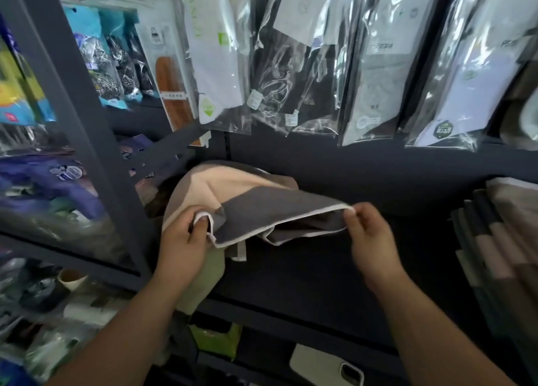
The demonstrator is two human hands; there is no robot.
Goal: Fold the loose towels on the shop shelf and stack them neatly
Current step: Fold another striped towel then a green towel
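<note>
Two hands, frame centre: the left hand [186, 235] curls its fingers round one white-edged corner of the single grey towel [276, 211]; the right hand [369, 234] pinches the other corner, above the dark shelf [305, 272]. One peach towel [230, 181] lies behind, partly hidden. One folded stack [500, 234] stands at the right edge. Bagged goods [375, 65] hang above.

Nothing reads clearly; hanging packets [384, 65] above the right hand [369, 234] bear blurred labels; the paper band [173, 95] on the comb [171, 74] above the left hand [186, 240] is equally smudged.
</note>
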